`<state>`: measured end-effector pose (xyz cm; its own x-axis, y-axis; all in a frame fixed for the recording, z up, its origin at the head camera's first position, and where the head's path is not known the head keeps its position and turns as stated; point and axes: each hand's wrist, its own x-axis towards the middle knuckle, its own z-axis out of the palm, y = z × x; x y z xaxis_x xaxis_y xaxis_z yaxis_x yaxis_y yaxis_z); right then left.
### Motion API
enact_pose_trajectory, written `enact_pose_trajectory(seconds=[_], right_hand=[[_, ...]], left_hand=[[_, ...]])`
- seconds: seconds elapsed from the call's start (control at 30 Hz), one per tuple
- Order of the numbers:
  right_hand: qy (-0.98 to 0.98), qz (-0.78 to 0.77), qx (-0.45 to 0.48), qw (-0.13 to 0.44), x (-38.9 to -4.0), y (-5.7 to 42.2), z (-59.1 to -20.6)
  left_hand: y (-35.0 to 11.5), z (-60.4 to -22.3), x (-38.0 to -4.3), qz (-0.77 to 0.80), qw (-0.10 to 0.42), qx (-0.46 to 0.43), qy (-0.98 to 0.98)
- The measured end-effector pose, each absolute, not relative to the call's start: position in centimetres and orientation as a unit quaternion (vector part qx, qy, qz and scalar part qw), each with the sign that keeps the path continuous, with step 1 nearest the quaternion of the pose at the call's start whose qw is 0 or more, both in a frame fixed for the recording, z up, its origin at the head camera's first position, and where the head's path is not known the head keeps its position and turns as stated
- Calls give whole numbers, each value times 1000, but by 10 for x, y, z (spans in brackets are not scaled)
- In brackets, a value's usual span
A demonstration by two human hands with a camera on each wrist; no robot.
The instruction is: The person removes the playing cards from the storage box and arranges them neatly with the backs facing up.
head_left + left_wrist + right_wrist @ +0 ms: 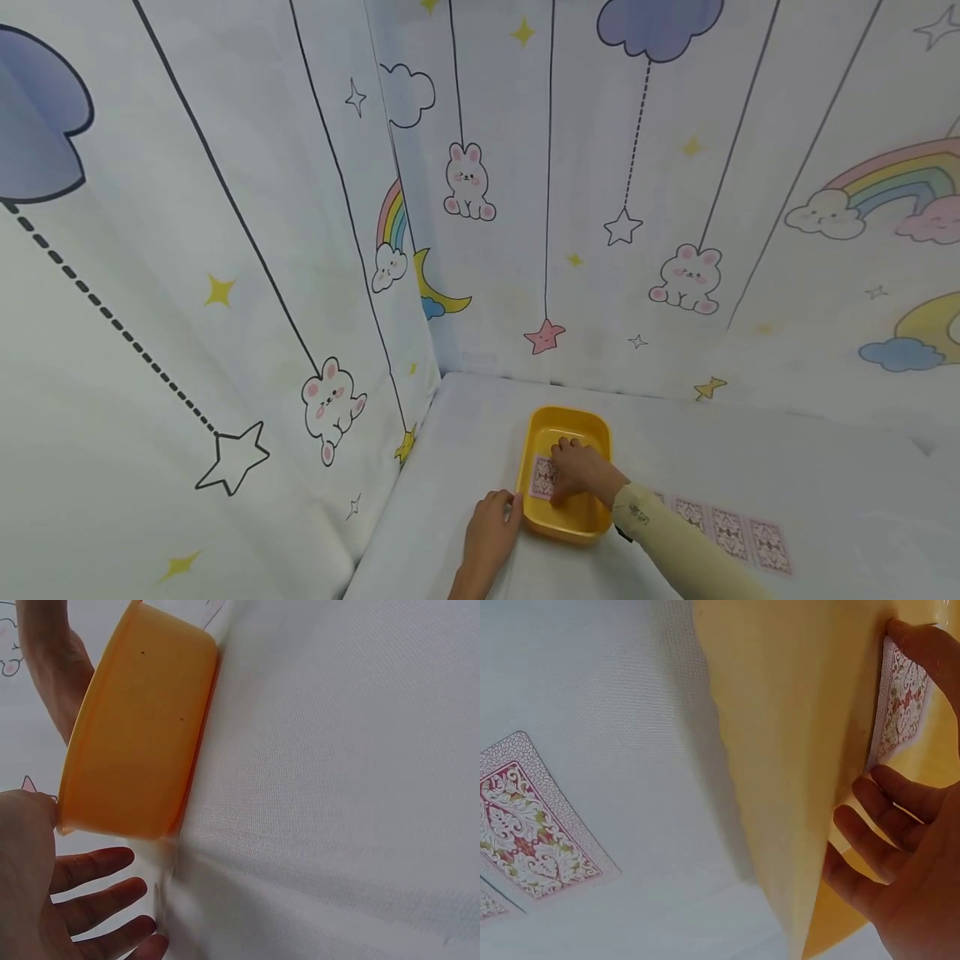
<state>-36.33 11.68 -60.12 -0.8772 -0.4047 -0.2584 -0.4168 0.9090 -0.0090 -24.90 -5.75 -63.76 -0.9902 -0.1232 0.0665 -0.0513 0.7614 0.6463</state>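
Note:
A yellow plastic basin (pixel 564 532) stands on the white-covered table. My right hand (pixel 581 471) reaches down into it. Thumb and fingertips grip the two short ends of a playing card (pixel 904 701), which has a red and white patterned back; this card (pixel 543 477) is face down near the basin's left wall. Whether other cards lie beneath it is hidden. Outside the basin, at its near left side, my left hand (pixel 491 533) has its thumb against the rim. In the left wrist view the other fingers of that hand (pixel 97 900) extend loosely below the basin wall (pixel 146 727), holding nothing.
Right of the basin several playing cards (pixel 729 533) lie face down in a row, partly covered by my right sleeve (pixel 675 542). White cloth walls (pixel 510 250) printed with rabbits, stars and clouds rise behind and to the left of the table.

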Motion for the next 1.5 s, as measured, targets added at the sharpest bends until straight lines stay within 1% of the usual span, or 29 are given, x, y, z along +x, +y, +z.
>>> enact_pose_trajectory(seconds=[0.2,0.4,0.47,0.53,0.63,0.8,0.9,1.07,1.23,1.5], right_hand=[[966,-30,-206,154,-361,124,-594],[962,-63,-201,176,-364,131,-586],[961,-61,-205,177,-365,131,-586],[960,-43,-222,165,-365,131,-588],[956,16,-266,123,-362,130,-592],[921,147,-361,10,-352,127,-600],[893,206,-398,-44,-348,126,-607],[874,230,-416,-100,-344,126,-613],[860,229,-430,-151,-341,126,-614],[852,230,-421,-209,-337,132,-615]], left_hand=[[-56,-639,-251,-335,43,51,-940],[-57,-638,-251,-338,51,43,-939],[-57,-636,-251,-339,53,42,-938],[-58,-636,-251,-340,55,41,-938],[-58,-636,-251,-341,62,39,-937],[-58,-638,-251,-340,70,36,-937],[-58,-640,-251,-336,62,39,-939],[-58,-640,-251,-330,61,38,-941],[-58,-638,-249,-330,72,33,-940],[-58,-639,-246,-333,69,33,-940]])
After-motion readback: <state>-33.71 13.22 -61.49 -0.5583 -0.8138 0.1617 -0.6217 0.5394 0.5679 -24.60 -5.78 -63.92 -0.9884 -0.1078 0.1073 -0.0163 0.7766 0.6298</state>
